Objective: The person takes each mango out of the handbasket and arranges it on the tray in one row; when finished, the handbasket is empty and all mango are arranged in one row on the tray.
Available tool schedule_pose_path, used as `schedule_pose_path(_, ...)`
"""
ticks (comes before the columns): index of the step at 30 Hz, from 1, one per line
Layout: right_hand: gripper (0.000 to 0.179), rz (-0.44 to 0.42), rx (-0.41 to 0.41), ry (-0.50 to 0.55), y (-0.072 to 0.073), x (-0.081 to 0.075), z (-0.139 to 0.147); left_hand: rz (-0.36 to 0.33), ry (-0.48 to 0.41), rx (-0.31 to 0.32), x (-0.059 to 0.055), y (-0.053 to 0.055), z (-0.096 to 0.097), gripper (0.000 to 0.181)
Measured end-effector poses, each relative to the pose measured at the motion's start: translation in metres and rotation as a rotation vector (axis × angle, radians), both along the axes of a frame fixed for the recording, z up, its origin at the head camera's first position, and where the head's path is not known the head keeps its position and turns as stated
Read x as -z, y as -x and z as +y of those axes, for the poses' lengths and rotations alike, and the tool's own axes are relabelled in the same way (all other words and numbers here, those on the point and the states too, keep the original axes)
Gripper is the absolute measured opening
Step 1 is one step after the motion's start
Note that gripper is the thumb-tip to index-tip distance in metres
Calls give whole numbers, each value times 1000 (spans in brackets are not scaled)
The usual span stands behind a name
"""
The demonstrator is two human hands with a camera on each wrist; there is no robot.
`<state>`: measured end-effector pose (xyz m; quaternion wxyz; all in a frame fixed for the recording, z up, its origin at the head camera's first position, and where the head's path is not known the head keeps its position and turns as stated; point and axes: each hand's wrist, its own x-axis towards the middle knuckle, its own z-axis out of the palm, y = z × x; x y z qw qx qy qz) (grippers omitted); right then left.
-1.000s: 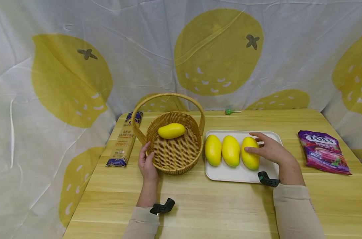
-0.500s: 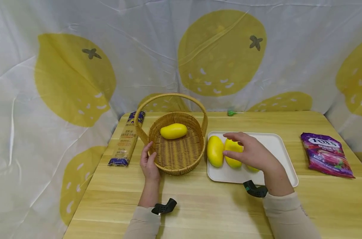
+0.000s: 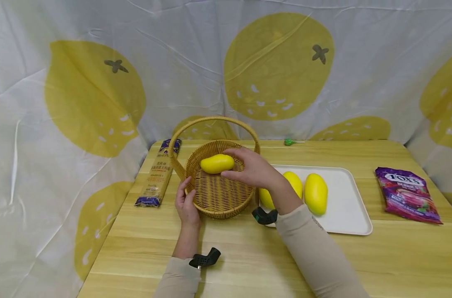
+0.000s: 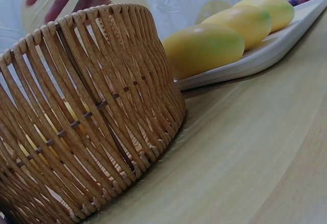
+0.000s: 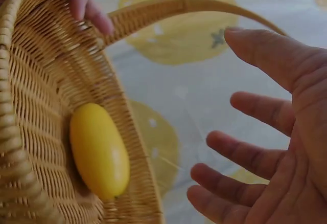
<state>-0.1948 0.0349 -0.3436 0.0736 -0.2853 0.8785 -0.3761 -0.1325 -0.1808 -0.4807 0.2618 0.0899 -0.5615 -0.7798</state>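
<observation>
A yellow mango (image 3: 217, 164) lies toward the back of a round wicker basket (image 3: 226, 203) with a tall handle. My left hand (image 3: 188, 209) grips the basket's rim at the front left, thumb and fingers over the edge. My right hand (image 3: 253, 169) hovers above the basket's right side beside that mango. In the right wrist view its spread fingers (image 5: 245, 152) are apart from the mango and hold nothing. Three more mangoes rest on a white tray (image 3: 347, 207) to the right: one at its right (image 3: 316, 194), the others partly hidden behind my right arm.
A spaghetti packet (image 3: 155, 178) lies left of the basket. At the right is a purple candy bag (image 3: 408, 194). A green lollipop (image 3: 290, 142) lies near the table's back edge. A lemon-print cloth (image 3: 196, 66) hangs behind.
My right hand has left the rightmost mango on the tray and travelled left across the others to the basket, carrying nothing. The left hand keeps its grip; the mangoes stay in place.
</observation>
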Motion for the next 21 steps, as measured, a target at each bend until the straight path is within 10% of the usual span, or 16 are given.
schedule_pose_path(12,71,-102,-31,-145,71,11,-52,25,11,13,-2,1,0,42)
schedule_pose_path(21,78,-97,-70,-204,93,40,-65,31,13,17,-1,2,-1,43)
